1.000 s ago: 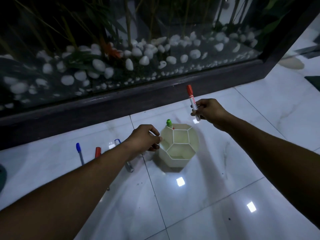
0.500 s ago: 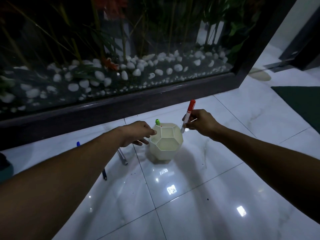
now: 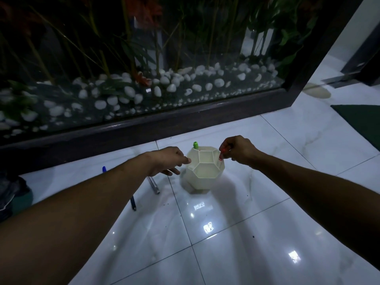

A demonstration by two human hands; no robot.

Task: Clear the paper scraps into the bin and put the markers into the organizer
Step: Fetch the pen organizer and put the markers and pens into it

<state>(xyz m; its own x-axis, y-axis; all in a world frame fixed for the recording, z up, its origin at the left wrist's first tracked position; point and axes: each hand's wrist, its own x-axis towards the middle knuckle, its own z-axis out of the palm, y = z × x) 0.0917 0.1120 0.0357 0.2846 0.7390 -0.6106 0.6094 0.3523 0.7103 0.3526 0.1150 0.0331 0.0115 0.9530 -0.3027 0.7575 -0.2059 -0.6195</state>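
A cream faceted organizer (image 3: 202,175) with several compartments stands on the white tiled floor. A green-capped marker (image 3: 195,145) sticks up from its back left compartment. My right hand (image 3: 238,150) pinches a red-capped marker (image 3: 221,156), whose lower end is inside the organizer's right compartment. My left hand (image 3: 168,161) touches the organizer's left rim with straight fingers. Behind my left forearm lie a blue-capped pen (image 3: 104,169), a dark pen (image 3: 133,202) and a grey marker (image 3: 153,185), each partly hidden.
A glass-fronted planter with white pebbles and a dark frame (image 3: 144,128) runs across the back. A dark green mat (image 3: 362,120) lies at the right. Dark cloth (image 3: 10,192) sits at the left edge.
My right hand has lowered the red-capped marker from above the organizer into its right compartment. My left hand stays at the organizer's left rim. The camera has tilted up slightly.
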